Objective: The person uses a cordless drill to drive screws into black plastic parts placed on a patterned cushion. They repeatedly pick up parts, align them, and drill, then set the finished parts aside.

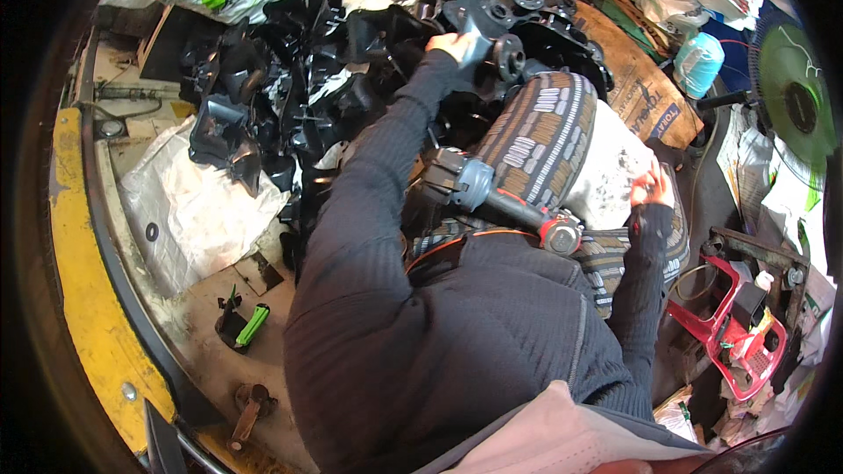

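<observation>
- Reaching up and forward, the left hand [450, 44] has its fingers clamped on the edge of a glossy black plastic part [479, 42].
- That part sits at the top middle of the view, beside more parts with round, hollow ends.
- A heap of black mouldings [329, 57] spreads to its left.
- The right hand [652, 186] is at a white sheet [612, 162], fingers bent; I cannot tell whether they grip anything.
- Patterned fabric [536, 136] lies beside the sheet, and a dark tube-shaped device [518, 206] with a red ring crosses near the body.
- On the left, a crumpled white bag [211, 202] and a small black-and-green piece [244, 325] rest apart.
- On the right are a green round fan [795, 70] and a red plastic frame [702, 326].
</observation>
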